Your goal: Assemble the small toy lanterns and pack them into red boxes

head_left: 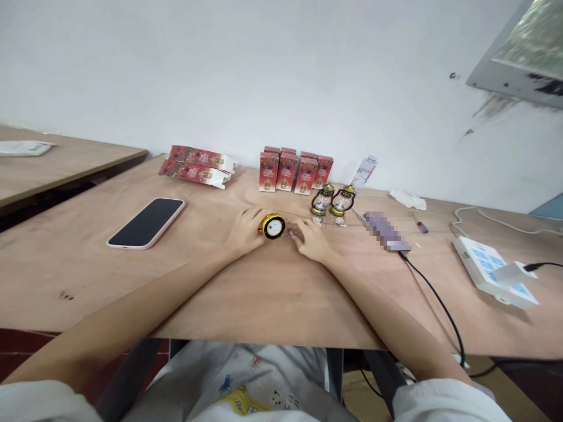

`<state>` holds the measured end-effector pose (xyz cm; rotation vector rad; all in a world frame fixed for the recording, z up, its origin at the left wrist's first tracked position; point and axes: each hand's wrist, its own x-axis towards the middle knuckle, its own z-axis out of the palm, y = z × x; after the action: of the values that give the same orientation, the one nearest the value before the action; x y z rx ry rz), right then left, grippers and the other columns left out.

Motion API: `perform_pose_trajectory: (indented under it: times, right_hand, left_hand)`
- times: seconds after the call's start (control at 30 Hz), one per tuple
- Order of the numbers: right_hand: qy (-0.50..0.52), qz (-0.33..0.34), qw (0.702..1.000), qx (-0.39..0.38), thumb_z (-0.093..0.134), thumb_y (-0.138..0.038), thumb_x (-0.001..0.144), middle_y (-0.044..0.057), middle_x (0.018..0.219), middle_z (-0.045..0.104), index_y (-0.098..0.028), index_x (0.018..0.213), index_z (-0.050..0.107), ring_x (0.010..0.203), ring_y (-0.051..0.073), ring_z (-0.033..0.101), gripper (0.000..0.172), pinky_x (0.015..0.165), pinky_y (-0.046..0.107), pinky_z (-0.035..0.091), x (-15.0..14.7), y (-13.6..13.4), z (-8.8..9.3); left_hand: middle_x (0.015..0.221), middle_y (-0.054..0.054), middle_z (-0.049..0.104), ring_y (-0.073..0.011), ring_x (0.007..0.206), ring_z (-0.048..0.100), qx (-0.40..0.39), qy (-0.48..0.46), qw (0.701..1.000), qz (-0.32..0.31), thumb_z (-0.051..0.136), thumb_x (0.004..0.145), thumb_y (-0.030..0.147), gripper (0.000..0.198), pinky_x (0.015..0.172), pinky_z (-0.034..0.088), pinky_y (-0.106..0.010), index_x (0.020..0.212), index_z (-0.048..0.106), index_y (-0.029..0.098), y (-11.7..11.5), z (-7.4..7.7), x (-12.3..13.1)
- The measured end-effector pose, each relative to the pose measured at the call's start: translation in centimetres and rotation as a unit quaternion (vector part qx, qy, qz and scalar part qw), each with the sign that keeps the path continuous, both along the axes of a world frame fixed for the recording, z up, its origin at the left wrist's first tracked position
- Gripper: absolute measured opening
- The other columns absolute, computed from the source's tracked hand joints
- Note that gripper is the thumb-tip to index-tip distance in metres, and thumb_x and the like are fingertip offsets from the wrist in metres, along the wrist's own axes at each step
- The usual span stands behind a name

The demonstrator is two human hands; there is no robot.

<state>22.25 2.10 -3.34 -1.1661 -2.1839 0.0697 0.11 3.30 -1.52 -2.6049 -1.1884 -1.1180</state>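
Observation:
My left hand (249, 231) is closed around a small gold lantern (265, 218), tipped so that its round base with a white disc faces me. Just right of the base, the fingers of my right hand (313, 240) are bent together at a thin strand with a tiny pale piece at its end. What exactly those fingertips grip is too small to make out. Two similar lanterns with clear globes, a left one (322, 200) and a right one (342, 201), stand upright beyond my right hand. Small pale tags (338, 222) on thin strands lie before them.
Several red printed boxes (287, 171) stand by the wall, with flattened cartons (196, 166) to their left. A pink-edged phone (147, 224) lies left. To the right are a plastic bottle (365, 172), a cabled phone (387, 231), a screwdriver (421, 226) and a power strip (488, 266).

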Motion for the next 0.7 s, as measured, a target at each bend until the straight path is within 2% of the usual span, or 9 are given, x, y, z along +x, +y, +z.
perform_pose_trajectory:
  times: [0.3,0.7]
  right_hand:
    - [-0.035,0.013,0.999,0.028,0.051,-0.009,0.084,0.008,0.097,0.069,-0.02,0.104,0.061,0.092,0.025,0.054,0.025,0.084,0.039,0.044,0.04,0.53,-0.6]
    - [0.123,0.058,0.99,0.047,0.055,-0.017,0.084,0.004,0.079,0.066,-0.021,0.083,0.063,0.079,0.02,0.06,0.009,0.074,0.033,0.048,-0.68,0.27,-0.67]
  left_hand:
    - [0.112,-0.005,0.067,-0.0221,0.106,0.06,0.004,0.017,1.0,0.002,0.056,0.079,0.026,0.032,0.085,0.037,-0.036,0.111,0.058,0.023,-0.15,-0.05,0.08]
    - [0.106,-0.007,0.067,-0.0244,0.102,0.06,-0.016,0.039,0.999,0.006,0.059,0.079,0.033,0.029,0.084,0.036,-0.037,0.106,0.058,0.02,-0.03,-0.01,0.02]
